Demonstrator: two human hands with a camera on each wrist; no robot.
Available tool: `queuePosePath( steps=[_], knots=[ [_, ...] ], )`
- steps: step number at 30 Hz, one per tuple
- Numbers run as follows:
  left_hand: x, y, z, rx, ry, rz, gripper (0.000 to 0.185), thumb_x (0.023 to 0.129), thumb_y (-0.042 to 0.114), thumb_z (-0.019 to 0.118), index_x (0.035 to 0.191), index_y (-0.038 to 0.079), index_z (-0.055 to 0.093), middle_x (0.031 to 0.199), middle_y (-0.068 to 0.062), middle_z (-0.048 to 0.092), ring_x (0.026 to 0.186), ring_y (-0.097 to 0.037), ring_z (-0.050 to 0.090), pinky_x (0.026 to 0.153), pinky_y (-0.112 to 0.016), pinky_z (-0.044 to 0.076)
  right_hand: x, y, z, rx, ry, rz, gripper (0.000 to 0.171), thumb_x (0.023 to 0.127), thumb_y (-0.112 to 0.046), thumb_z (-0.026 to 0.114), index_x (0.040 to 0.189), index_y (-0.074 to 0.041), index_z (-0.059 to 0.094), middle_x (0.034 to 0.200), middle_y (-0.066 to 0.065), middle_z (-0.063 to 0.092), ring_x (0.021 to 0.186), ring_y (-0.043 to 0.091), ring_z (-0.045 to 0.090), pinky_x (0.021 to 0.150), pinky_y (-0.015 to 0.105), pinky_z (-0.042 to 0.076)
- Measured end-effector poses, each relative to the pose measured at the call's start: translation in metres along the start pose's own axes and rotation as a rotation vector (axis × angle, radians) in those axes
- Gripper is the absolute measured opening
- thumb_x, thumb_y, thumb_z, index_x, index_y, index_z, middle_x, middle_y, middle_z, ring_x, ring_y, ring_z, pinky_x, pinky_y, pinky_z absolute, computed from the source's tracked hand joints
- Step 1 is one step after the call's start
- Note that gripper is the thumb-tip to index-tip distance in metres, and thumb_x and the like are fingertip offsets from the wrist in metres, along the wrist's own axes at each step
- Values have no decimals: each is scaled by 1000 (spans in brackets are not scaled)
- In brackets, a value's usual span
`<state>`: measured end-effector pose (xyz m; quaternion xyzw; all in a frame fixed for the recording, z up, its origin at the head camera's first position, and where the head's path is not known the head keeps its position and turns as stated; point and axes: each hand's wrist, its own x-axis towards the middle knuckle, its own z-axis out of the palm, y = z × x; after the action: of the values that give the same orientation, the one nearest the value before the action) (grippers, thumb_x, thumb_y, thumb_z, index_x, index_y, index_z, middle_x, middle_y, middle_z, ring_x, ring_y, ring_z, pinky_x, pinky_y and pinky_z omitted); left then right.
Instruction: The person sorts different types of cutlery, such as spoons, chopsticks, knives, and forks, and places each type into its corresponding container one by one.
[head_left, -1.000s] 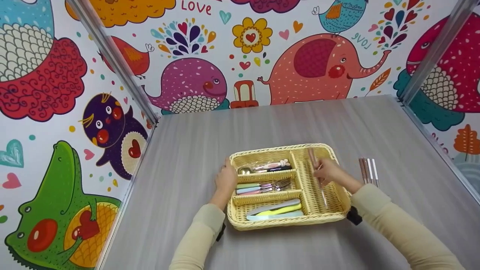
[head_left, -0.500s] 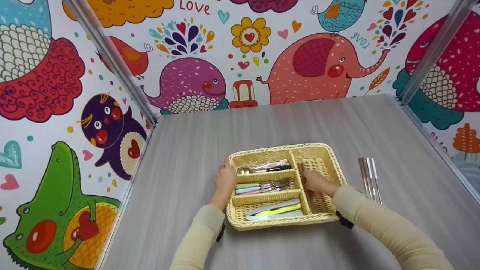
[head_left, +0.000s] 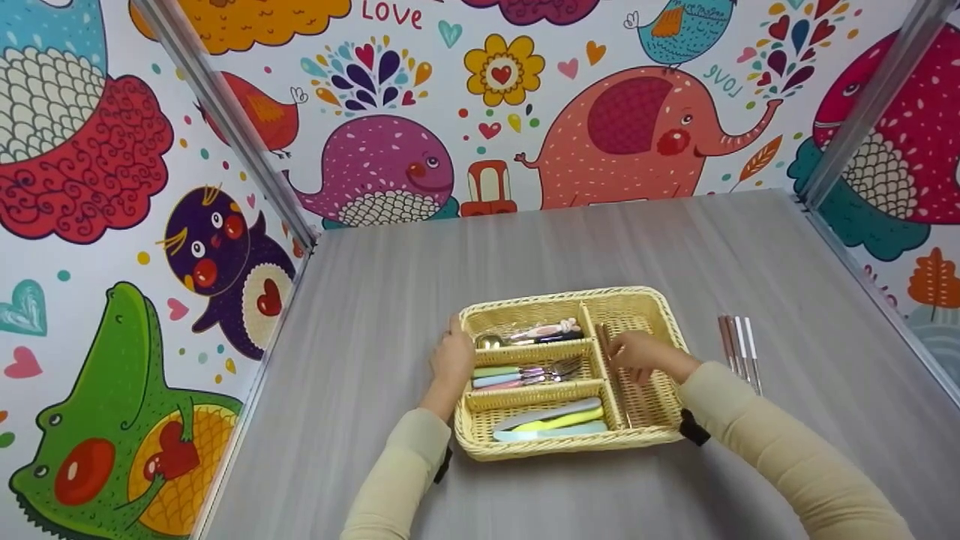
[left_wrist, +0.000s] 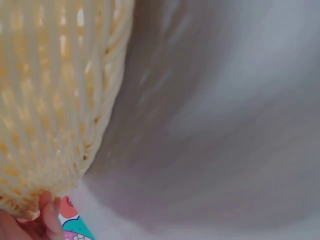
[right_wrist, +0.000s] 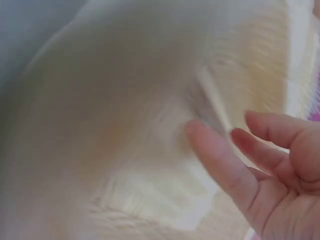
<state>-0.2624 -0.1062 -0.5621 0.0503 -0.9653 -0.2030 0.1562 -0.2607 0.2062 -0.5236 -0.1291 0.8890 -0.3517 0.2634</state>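
A wicker cutlery basket (head_left: 540,448) with compartments lies on the table. My left hand (head_left: 453,361) grips its left rim; fingers (left_wrist: 49,215) curl at the woven edge in the left wrist view. Inside the long right compartment is my right hand (head_left: 642,355), beside brown-ended chopsticks (head_left: 603,339) lying along the divider. Its fingers and thumb (right_wrist: 220,165) are spread apart and hold nothing in the right wrist view. To the left, the compartments hold spoons (head_left: 491,341), forks (head_left: 562,367) and knives (head_left: 555,420) with coloured handles.
Several more chopsticks (head_left: 739,341), brown-ended and white-ended, lie side by side on the grey table (head_left: 390,277) right of the basket. Walls with cartoon animals (head_left: 615,142) and metal posts (head_left: 232,127) enclose the table.
My right hand has moved the brown-ended chopsticks left to the compartment divider, let go of them and drawn back slightly right. My left hand stays on the rim.
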Motion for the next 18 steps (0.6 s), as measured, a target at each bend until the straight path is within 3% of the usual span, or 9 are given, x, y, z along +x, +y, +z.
queuePosePath(
  steps=[3, 7, 12, 18],
  knots=[
    [0, 0, 0, -13, -1, -8, 32, 91, 11, 47, 121, 0, 47, 70, -17, 60, 57, -35, 60, 48, -46, 47, -14, -12, -24, 105, 29, 75, 35, 90, -8, 50, 117, 14, 48, 86, 28, 59, 60, 24, 64, 56, 36, 54],
    [1, -1, -1, -22, -21, -20, 35, 92, 12, 46, 125, 1, 46, 73, -18, 61, 58, -36, 60, 49, -46, 46, -35, -6, -58, 247, 113, 46, 42, 93, -9, 44, 125, 18, 38, 89, 17, 60, 64, 14, 62, 58, 30, 53],
    [2, -1, -2, -30, -31, -14, 34, 93, 12, 44, 125, 0, 46, 74, -18, 61, 57, -35, 60, 48, -46, 46, -62, 30, -92, 374, 237, 51, 45, 94, -10, 42, 125, 20, 32, 78, -2, 60, 63, 6, 61, 58, 25, 53],
    [3, -1, -2, -33, -58, -41, 35, 94, 14, 44, 126, 2, 45, 76, -17, 62, 61, -35, 61, 50, -46, 46, -86, 88, -102, 381, 359, 157, 42, 92, -9, 44, 121, 20, 32, 76, -4, 57, 63, 7, 61, 61, 27, 53]
  ],
)
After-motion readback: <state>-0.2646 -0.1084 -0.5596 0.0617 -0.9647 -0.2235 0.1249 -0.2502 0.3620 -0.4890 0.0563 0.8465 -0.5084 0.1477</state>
